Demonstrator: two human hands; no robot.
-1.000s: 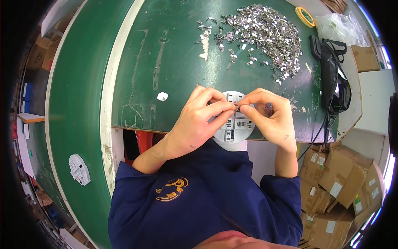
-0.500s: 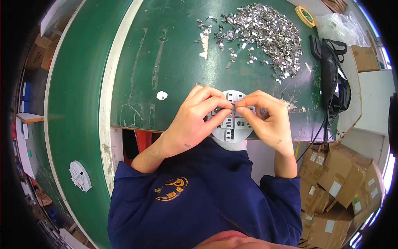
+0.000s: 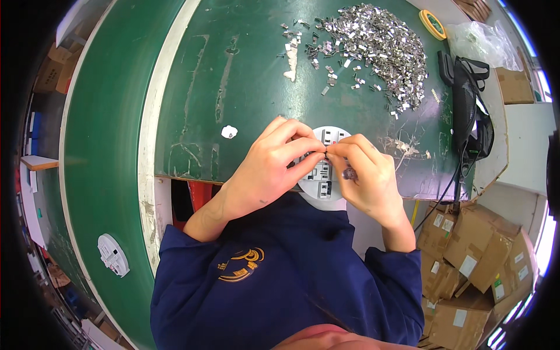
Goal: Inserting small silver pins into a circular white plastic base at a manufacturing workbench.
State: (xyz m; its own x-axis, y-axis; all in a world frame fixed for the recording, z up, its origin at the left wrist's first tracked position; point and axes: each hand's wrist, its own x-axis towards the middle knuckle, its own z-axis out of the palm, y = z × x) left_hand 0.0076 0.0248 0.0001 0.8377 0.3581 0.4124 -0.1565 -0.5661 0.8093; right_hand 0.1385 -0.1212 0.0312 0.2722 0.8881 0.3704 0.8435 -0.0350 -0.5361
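A round light-grey plastic base [image 3: 324, 199] with raised slotted blocks lies at the table's near edge, close to my body. My left hand [image 3: 275, 163] reaches over its left side, thumb and forefinger pinched together. From the right, my right hand [image 3: 373, 181] covers much of that side, its thumb and forefinger pinched too. The fingertips of both hands meet above the base's middle. Whatever lies between them is too small and covered to make out. A small, dark shiny piece [image 3: 349, 174] shows in the curl of my right hand's fingers.
Farther off on the green table [image 3: 256, 76] lies a heap of small metal clips [image 3: 379, 49], with strays around it. A black bag [image 3: 469, 116], a yellow tape roll [image 3: 433, 24] and plastic film [image 3: 481, 42] line the right. Another round base [image 3: 112, 255] sits on the left belt.
My right hand has moved left and inward, bringing its fingertips against the left hand's and hiding more of the base's right side. My left hand has barely moved.
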